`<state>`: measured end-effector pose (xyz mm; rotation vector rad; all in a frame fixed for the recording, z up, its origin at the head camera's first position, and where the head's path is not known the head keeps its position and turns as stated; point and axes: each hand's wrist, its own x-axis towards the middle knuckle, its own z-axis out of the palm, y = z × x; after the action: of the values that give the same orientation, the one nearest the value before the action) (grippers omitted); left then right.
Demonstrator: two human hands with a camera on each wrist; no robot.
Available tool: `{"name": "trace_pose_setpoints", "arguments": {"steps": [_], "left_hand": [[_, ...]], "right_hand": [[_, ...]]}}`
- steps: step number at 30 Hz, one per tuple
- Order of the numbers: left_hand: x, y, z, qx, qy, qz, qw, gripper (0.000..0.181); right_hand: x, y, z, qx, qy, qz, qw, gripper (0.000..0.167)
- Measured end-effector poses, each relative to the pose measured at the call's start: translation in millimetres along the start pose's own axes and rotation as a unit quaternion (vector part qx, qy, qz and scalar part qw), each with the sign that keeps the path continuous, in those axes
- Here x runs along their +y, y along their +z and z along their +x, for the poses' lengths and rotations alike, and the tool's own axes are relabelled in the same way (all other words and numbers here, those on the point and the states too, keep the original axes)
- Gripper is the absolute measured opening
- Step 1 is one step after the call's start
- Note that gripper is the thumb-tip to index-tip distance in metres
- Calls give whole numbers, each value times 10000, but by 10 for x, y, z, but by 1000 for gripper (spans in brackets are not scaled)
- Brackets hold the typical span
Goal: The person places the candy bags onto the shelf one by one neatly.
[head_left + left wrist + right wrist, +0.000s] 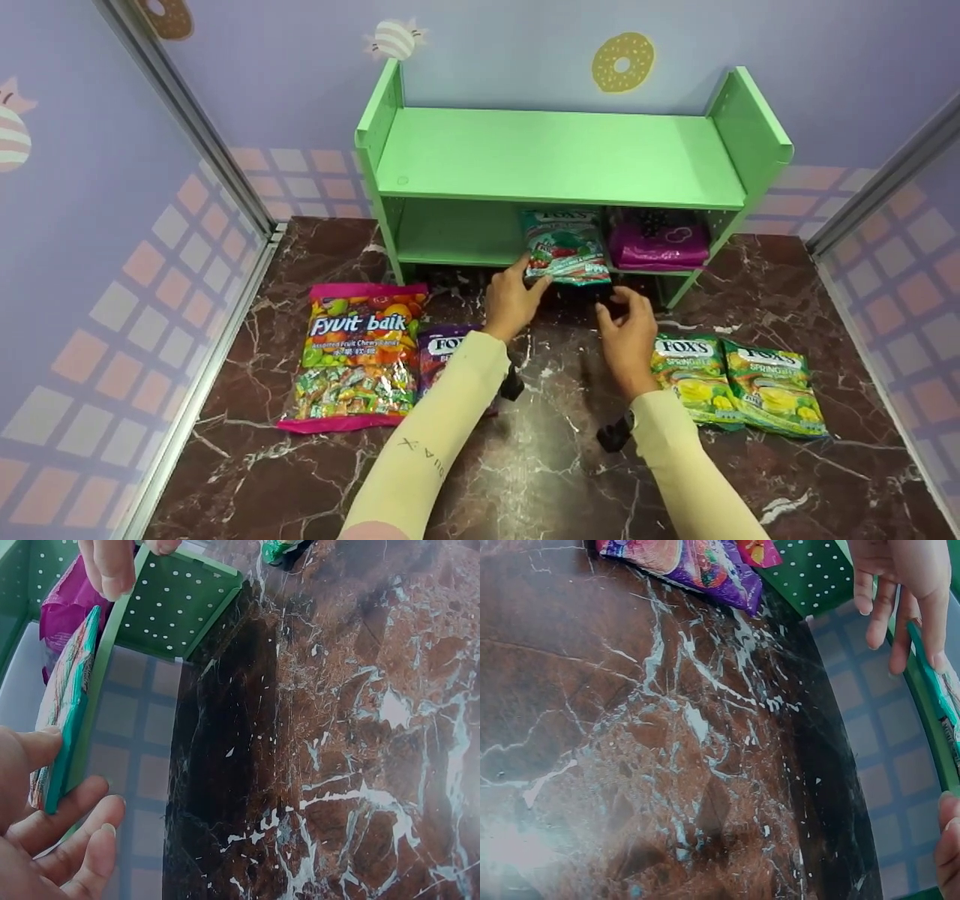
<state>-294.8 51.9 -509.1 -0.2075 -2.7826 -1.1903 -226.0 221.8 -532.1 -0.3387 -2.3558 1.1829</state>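
Well — teal packet [568, 247] in left hand [511, 301]

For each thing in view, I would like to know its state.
Teal bag, held at the lower shelf
Left hand, pinching that bag
Right hand, near it, holding nothing
Magenta pack, on that shelf
Fyvit baik bag, lying flat
Purple bag, lying, partly hidden
Left green bag, lying, partly hidden
Right green bag, lying flat
Green rack, standing
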Motion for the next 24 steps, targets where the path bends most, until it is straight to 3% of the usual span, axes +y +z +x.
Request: {"name": "trace_pose_setpoints", "arguments": {"steps": [9,16,24], "left_hand": [[-17,-9,-15,-95,-100,-79,9999,64],[-103,-90,-81,-191,-189,-280,9992,68],[-239,-250,-215,-128,-44,-105,9999,58]], "right_hand": [[42,20,-59,-153,-70,96,9998,36],[54,102,-113,-339,-7,223,9992,32],[7,205,-221,-1119,-50,177,9936,29]]}}
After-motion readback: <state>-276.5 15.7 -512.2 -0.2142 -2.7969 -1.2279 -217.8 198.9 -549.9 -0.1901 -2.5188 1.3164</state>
